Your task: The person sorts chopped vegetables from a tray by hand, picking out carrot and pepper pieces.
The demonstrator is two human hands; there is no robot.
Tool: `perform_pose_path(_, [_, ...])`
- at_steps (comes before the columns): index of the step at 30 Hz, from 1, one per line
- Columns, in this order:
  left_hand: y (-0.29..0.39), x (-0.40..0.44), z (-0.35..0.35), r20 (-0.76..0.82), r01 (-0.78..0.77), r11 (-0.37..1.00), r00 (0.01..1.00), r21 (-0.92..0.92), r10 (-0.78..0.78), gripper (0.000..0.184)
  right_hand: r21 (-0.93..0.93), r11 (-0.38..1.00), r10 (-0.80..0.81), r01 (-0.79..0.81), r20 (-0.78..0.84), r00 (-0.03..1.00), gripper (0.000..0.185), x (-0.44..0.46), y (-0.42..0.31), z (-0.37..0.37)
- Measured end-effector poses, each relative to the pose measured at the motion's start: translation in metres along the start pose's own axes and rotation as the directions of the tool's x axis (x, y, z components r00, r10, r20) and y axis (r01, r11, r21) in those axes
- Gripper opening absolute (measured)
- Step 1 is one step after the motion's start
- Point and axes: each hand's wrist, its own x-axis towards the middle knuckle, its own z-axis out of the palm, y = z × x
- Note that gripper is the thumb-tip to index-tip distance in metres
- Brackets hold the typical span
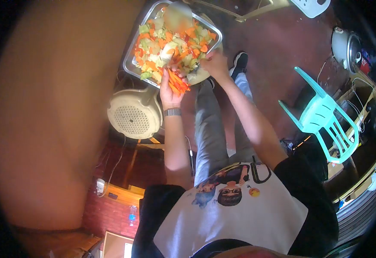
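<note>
My left hand (172,88), with a watch on its wrist, is closed around a bunch of orange carrot strips (177,81) at the near edge of a metal tray (130,66). Chopped pale green cabbage and orange carrot pieces (158,43) fill the tray. On the right, my right hand (215,64) is at the tray's near right corner with its fingers curled closed. What those fingers grip is hidden. A pale, greyish thing (192,77) shows between the two hands, too unclear to name.
A beige stool (134,116) stands left of my left arm. On the right are a teal plastic chair (325,116) and a rice cooker (346,49) with cables around. A large blurred brown surface (54,120) covers the left side. My shoe (239,62) is beyond my right hand.
</note>
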Motion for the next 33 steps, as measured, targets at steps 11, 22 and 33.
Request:
perform_pose_path(11, [0.012,-0.012,-0.003,0.059,-0.075,0.994,0.995,-0.086,0.080,0.019,-0.173,0.801,-0.542,0.573,0.196,0.817,0.033,0.059,-0.042,-0.041])
perform_pose_path(22, [0.027,-0.029,-0.006,0.051,-0.120,0.981,0.990,-0.151,0.129,0.019,-0.329,0.715,-0.453,0.617,0.454,0.767,0.027,0.083,-0.027,-0.011])
perform_pose_path(33, [0.025,-0.027,-0.002,0.065,-0.124,0.983,0.989,-0.136,0.134,0.019,-0.199,0.700,-0.451,0.686,0.621,0.641,0.030,0.096,-0.134,-0.053])
